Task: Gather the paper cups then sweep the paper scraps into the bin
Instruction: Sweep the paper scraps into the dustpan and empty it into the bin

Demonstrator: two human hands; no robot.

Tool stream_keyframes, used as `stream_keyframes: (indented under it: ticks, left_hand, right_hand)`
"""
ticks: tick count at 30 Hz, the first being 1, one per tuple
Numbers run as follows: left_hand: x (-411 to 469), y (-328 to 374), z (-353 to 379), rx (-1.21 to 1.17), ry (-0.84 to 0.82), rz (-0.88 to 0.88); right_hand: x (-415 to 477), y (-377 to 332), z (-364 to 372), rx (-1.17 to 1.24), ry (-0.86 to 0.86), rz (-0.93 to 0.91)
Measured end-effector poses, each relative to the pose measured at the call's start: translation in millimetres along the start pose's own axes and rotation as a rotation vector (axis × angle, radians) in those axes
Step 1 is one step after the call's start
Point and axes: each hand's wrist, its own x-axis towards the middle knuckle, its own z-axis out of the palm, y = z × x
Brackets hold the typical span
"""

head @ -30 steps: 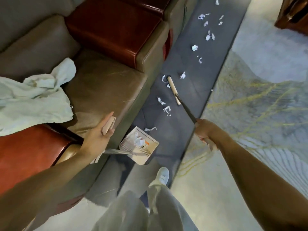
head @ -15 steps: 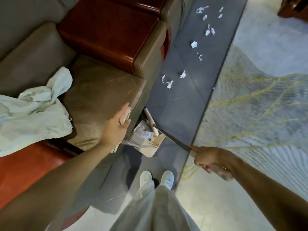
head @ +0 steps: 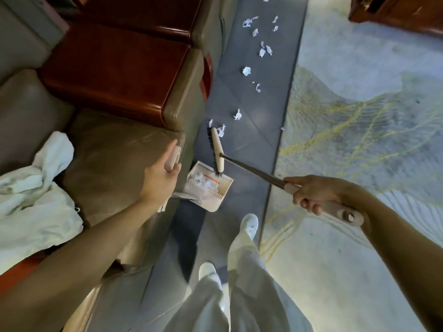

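My left hand (head: 159, 178) grips the beige upright handle of a dustpan (head: 217, 188) that rests on the dark tiled floor strip beside the sofa. White paper scraps lie inside the pan. My right hand (head: 311, 194) holds the broom handle (head: 251, 169); the beige broom head (head: 217, 152) with dark bristles stands just beyond the pan's mouth. Loose paper scraps (head: 237, 115) trail along the dark strip farther ahead, with two right at the broom's far end (head: 221, 130). No paper cups are in view.
A brown and red leather sofa (head: 115, 149) runs along the left, with a pale cloth (head: 36, 192) on its seat. A patterned carpet (head: 359, 140) covers the floor on the right. My white shoes (head: 249, 224) stand just behind the dustpan. Dark wooden furniture (head: 395, 13) sits top right.
The broom swept scraps back into the dustpan half a second ago, then moved forward again to the scraps just beyond the pan. The dustpan and my feet shifted forward along the strip.
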Motion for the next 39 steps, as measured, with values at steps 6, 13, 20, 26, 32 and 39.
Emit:
stream_keyframes:
  ticks: [6, 13, 20, 26, 32, 39]
  left_hand:
    - [71.6, 32.5, 36.7, -0.074, -0.022, -0.082]
    - [151.0, 66.6, 69.9, -0.007, 0.006, -0.183]
    - [195.6, 87.7, 94.0, -0.003, 0.059, -0.278]
    - [210.4, 100.2, 97.5, 0.013, 0.028, -0.285]
    - [200.0, 101.1, 94.5, 0.065, -0.029, -0.247]
    - [181.2, 98.2, 86.6, 0.051, 0.026, -0.222]
  right_hand:
    - [61.4, -48.3, -67.5, 0.217, 0.034, -0.049]
    - [154.4, -142.6, -158.2, 0.311, -0.031, -0.006]
    - [193.2, -192.1, -215.4, -0.034, 0.015, -0.009]
    - [165.3, -190.7, -258.4, -0.066, -0.011, -0.085]
    - [142.8, -182.3, -252.1, -0.037, -0.097, -0.034]
    - [154.4, -164.0, -207.6, -0.203, -0.135, -0.074]
